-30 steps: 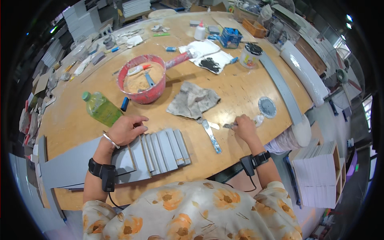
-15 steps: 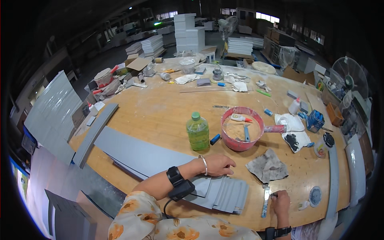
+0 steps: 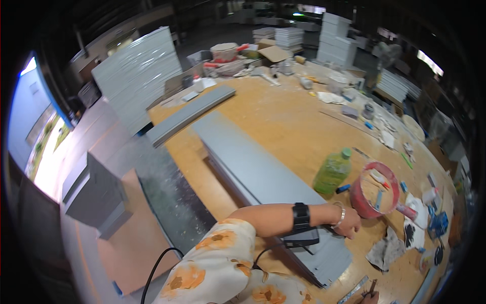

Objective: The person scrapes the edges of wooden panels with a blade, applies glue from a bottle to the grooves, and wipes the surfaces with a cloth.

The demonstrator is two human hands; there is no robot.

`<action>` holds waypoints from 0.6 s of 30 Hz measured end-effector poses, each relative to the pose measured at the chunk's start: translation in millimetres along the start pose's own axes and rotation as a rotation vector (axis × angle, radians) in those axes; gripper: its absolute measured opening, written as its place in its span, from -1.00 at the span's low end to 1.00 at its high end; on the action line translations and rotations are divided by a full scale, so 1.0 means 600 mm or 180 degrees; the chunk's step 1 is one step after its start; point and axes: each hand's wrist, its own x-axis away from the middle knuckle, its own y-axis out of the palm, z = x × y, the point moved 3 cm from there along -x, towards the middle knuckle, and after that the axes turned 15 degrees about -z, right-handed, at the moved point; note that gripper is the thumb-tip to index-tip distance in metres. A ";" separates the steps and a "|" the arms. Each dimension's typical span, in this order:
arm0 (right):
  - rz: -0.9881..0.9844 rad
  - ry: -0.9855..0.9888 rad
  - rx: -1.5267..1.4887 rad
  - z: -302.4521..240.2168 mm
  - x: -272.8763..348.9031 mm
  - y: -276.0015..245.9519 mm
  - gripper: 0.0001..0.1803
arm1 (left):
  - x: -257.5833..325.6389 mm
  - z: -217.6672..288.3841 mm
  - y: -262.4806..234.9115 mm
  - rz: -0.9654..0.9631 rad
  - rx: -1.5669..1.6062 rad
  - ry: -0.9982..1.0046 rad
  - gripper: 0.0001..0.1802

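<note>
A stack of long grey panels [image 3: 253, 162] lies slantwise over the table's near side, its stepped end toward the right. My left hand [image 3: 347, 224] rests at the far edge of that end, its fingers bent down against the panels. A bracelet and a black band with a small box are on this arm. Only part of my right hand [image 3: 368, 299] shows at the lower rim, around a thin dark brown piece [image 3: 373, 287] that I cannot name. Beside it lies a flat, pale metal strip [image 3: 353, 289]. A crumpled grey cloth [image 3: 387, 251] is just beyond.
Past my left hand stand a green-liquid bottle [image 3: 332, 171] and a red pot [image 3: 360, 195] holding tan paste and tools. Another grey panel [image 3: 192, 115] lies at the table's left end. Folded grey boards [image 3: 93, 190] stand on a brown sheet [image 3: 134, 240] at the left.
My view has swung left, showing more floor and a bright doorway. My left hand's fingers have bent down onto the panel edge. The right hand has slipped mostly out of view.
</note>
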 end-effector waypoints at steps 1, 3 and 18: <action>0.0004 0.0015 0.0043 -0.018 0.012 -0.008 -0.80 | -0.011 -0.003 0.004 -0.0052 -0.0110 0.0056 -0.55; 0.0019 -0.0018 0.0146 -0.063 0.026 -0.026 -0.73 | -0.018 -0.012 0.004 -0.0057 -0.0090 0.0014 -0.54; 0.0550 -0.0853 0.0101 -0.225 0.152 -0.076 -0.82 | 0.018 0.006 0.001 -0.0097 0.0202 -0.0089 -0.61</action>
